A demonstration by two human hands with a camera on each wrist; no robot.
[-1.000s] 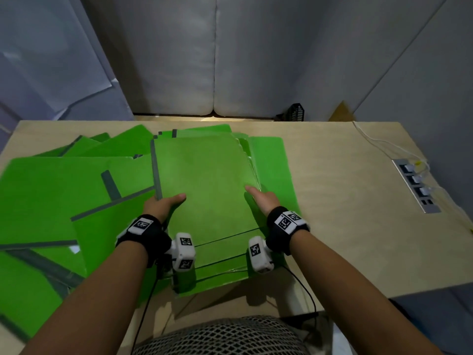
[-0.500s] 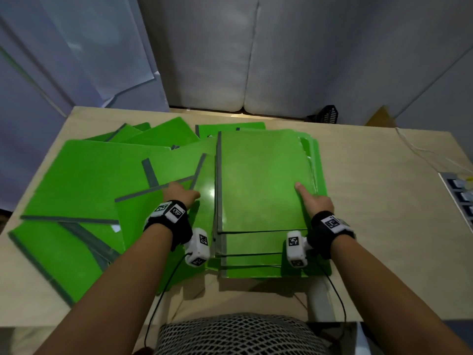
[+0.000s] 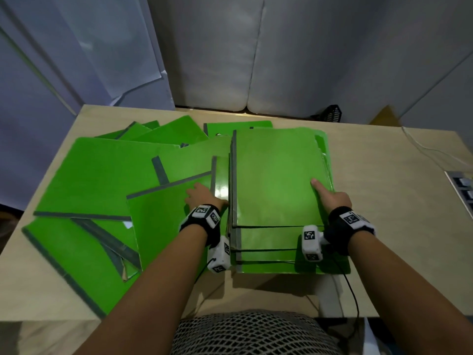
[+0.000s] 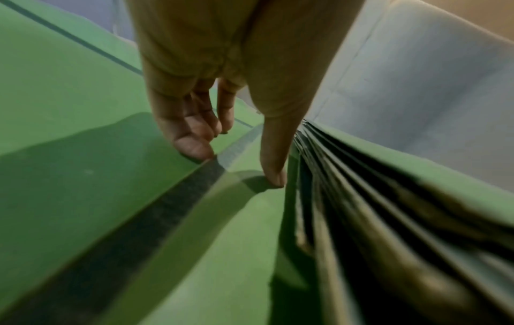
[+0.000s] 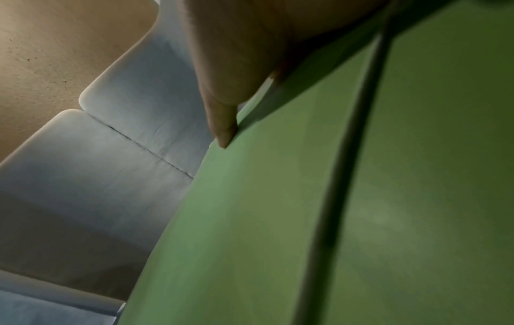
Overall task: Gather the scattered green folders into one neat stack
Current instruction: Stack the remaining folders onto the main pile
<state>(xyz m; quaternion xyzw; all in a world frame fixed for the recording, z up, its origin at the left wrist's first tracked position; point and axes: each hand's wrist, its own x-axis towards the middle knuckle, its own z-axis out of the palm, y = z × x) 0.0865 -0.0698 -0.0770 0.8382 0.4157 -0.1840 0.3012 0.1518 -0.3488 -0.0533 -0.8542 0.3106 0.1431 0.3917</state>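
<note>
Since a second ago the stack (image 3: 276, 180) has slid from frame centre to right of centre and squared up; left hand (image 3: 204, 198) went from gripping its left edge to resting on a loose folder (image 3: 163, 226) beside it. Right hand (image 3: 332, 198) stays at the stack's right edge, lower right of centre.

Stack: several green folders, grey spines to the left, near edges stepped toward the bottom of the frame. Left wrist view shows layered edges on the right side.

Left hand: fingers (image 4: 192, 132) pressed together, loosely bent, tips on the loose folder by its grey spine strip (image 4: 178, 198); thumb (image 4: 274, 158) straight, tip down beside the stack's spine side. Nothing pinched.

Right hand: index finger (image 3: 317, 184) straight, flat on the top folder near its right edge; other fingers hidden, cannot tell.

Scattered green folders (image 3: 102, 172) overlap at frame left and upper centre on the wooden table (image 3: 384, 201). Power strip (image 3: 463, 190) at right edge.
</note>
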